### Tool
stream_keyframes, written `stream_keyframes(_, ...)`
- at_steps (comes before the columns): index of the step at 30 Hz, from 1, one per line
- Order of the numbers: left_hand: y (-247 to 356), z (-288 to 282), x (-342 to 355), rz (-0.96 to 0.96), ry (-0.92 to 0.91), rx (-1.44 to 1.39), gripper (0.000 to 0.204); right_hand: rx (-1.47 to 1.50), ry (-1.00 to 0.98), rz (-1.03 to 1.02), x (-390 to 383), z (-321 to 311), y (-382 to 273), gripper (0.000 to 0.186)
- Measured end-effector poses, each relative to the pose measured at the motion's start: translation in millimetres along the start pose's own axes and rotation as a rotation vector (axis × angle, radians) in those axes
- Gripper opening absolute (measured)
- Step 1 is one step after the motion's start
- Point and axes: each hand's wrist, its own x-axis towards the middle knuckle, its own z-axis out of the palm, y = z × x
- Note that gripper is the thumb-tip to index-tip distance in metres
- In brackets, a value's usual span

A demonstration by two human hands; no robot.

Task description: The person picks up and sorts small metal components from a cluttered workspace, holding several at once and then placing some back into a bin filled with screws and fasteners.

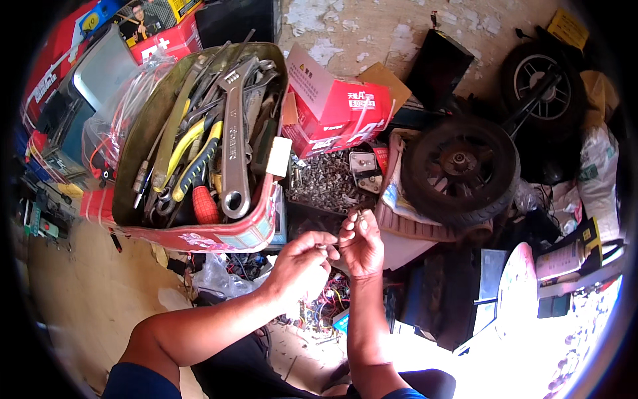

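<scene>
My left hand [302,269] is closed in a pinch. A small shiny bit, perhaps metal, shows at its fingertips, too small to name. My right hand [362,246] is just to its right, palm toward me, with the fingers curled and pressed together; anything in them is too small to make out. Both hands are in front of a dark tray of loose screws and small metal fasteners [325,183]. A metal bracket-like part [363,167] lies at that tray's right side.
Left of the hands stands a tin box [193,238] crammed with wrenches, pliers and screwdrivers. Behind the tray is a red carton [345,120]. A wheel with a black tyre [458,169] lies at the right. Tangled wires [332,299] and a plastic bag [222,279] lie below.
</scene>
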Motion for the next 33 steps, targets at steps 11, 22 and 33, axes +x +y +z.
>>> stream_keyframes(11, 9, 13, -22, 0.201, -0.09, 0.014, 0.037, 0.025, -0.006, 0.0, -37, 26, 1, 0.019)
stream_keyframes(22, 12, 18, -27, 0.244, -0.107, 0.078, 0.031, 0.014, -0.063, -0.003, -45, 28, -1, 0.015)
stream_keyframes(33, 13, 22, -26, 0.252, -0.063, 0.069, 0.029, 0.006, -0.051, 0.012, -50, 34, -3, 0.022)
